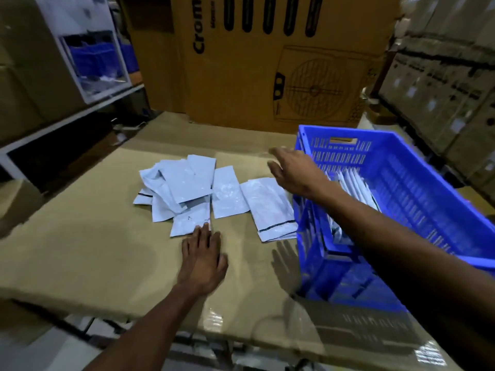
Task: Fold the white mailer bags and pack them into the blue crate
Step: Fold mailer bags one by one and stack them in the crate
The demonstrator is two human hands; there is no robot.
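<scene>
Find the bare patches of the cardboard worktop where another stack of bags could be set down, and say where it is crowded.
Bare cardboard worktop lies left of the left hand, and behind the loose mailer bags up to the big carton. It is crowded from the bags across to the blue crate, where the right hand hovers open over them.

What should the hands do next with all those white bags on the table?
Probably the right hand, open and empty in the air beside the blue crate, should come down onto the nearest loose mailer bag to fold it. Folded bags already stand in the crate, several lie unpacked on the cardboard, and the left hand rests flat by the pile.
</scene>
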